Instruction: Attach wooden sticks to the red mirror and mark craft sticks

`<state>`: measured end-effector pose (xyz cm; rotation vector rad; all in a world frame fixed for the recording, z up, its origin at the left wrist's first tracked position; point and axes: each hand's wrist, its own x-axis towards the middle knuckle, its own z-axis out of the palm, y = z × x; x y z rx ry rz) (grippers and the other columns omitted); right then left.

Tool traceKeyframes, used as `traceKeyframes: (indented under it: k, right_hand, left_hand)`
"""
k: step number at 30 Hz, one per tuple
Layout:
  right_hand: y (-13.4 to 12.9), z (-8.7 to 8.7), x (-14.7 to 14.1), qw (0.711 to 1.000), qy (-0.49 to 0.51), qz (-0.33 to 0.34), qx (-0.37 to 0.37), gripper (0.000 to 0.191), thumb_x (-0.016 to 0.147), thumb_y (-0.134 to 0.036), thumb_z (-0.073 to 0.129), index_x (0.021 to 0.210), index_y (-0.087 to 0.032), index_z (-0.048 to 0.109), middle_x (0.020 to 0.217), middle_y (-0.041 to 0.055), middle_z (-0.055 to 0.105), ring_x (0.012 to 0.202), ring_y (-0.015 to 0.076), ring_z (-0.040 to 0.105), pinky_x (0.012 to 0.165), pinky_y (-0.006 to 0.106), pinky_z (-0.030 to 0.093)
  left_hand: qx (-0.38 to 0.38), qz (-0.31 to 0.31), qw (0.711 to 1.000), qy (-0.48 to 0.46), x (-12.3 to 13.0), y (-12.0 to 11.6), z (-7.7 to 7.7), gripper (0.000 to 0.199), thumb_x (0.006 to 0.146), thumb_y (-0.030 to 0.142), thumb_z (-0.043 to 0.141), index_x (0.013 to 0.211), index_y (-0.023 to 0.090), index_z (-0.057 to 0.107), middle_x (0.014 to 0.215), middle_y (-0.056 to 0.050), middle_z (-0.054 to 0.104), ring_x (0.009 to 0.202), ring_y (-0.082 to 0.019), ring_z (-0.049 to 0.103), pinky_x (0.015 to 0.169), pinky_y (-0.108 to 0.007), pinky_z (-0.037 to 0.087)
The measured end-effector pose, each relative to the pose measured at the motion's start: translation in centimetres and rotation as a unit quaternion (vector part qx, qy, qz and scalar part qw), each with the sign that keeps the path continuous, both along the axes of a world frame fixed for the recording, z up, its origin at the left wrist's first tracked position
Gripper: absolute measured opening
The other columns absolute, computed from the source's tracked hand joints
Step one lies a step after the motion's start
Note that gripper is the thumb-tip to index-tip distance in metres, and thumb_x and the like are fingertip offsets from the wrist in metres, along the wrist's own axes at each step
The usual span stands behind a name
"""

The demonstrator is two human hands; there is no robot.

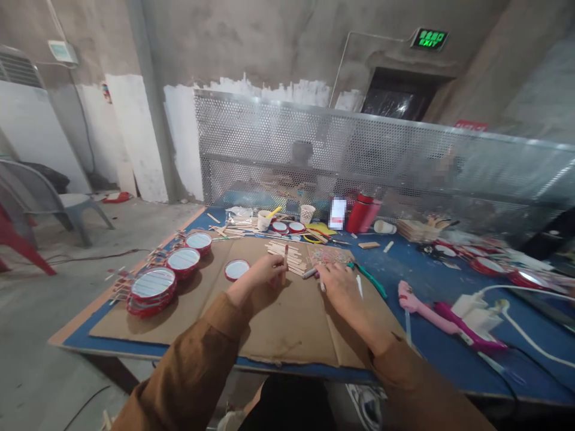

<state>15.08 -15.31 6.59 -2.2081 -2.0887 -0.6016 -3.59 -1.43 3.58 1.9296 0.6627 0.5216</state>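
My left hand (263,272) pinches an upright wooden craft stick (284,263) at its fingertips, above a brown cardboard sheet (269,323). My right hand (341,288) grips a slim grey-tipped pen (309,273), whose tip points left toward the stick. Between my hands lies a loose pile of craft sticks (287,257). A red-rimmed round mirror (236,269) sits on the cardboard near my left hand, and a stack of similar mirrors (151,292) stands further left. A green-handled tool (372,281) lies just right of my right hand.
The blue table (426,281) holds a pink glue gun (426,314) with white cables, paper cups, a red flask (359,214) and more red-rimmed pieces at right. A perforated metal partition (359,149) runs behind it, with a blurred person beyond. Plastic chairs stand at left.
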Motion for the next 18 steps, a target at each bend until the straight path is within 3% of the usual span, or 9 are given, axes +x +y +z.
traceKeyframes:
  k: [3,5,8,13,18]
  right_hand:
    - [-2.4,0.4,1.0,0.997,-0.059,-0.021,-0.035,0.036,0.091,-0.006,0.044,0.118,-0.018,0.065,0.107,0.0129,0.070,0.102,0.0266,0.060,0.083,0.036,0.038]
    - [-3.4,0.6,2.0,0.997,-0.076,-0.009,-0.030,0.045,0.090,-0.003,0.043,0.128,-0.020,0.059,0.108,0.0108,0.070,0.101,0.0246,0.059,0.083,0.035,0.037]
    - [-3.9,1.2,3.3,0.996,-0.078,-0.045,-0.002,0.052,0.089,0.000,0.041,0.136,-0.021,0.053,0.109,0.0097,0.070,0.100,0.0234,0.060,0.080,0.033,0.036]
    - [-3.1,2.2,4.3,0.995,-0.050,-0.085,-0.001,0.037,0.092,-0.003,0.042,0.116,-0.019,0.066,0.108,0.0123,0.071,0.100,0.0249,0.062,0.078,0.034,0.034]
    - [-1.2,0.8,3.9,0.999,0.009,-0.032,-0.019,0.031,0.091,-0.006,0.045,0.100,-0.020,0.071,0.104,0.0112,0.072,0.102,0.0244,0.062,0.082,0.034,0.038]
  left_hand:
    - [-0.001,0.007,1.000,-0.018,0.0,-0.1,0.0,0.024,0.085,0.037,0.053,0.070,0.020,0.045,0.054,0.004,0.049,0.041,-0.009,0.050,0.043,-0.021,0.038]
    - [0.002,0.007,1.000,-0.030,-0.2,-0.1,0.0,0.024,0.085,0.039,0.052,0.072,0.020,0.045,0.056,0.005,0.049,0.040,-0.009,0.050,0.042,-0.021,0.038]
    - [0.009,0.000,1.000,-0.030,-0.3,0.3,-0.3,0.024,0.084,0.041,0.052,0.074,0.020,0.046,0.057,0.005,0.050,0.041,-0.009,0.050,0.042,-0.021,0.037]
    - [0.022,-0.021,0.999,-0.009,0.0,1.0,-0.9,0.022,0.080,0.038,0.054,0.070,0.019,0.050,0.056,0.003,0.051,0.049,-0.011,0.053,0.049,-0.023,0.040]
    - [0.039,-0.021,0.999,0.006,-0.1,0.8,-0.6,0.024,0.081,0.040,0.053,0.069,0.020,0.050,0.054,0.001,0.053,0.050,-0.012,0.049,0.050,-0.025,0.038]
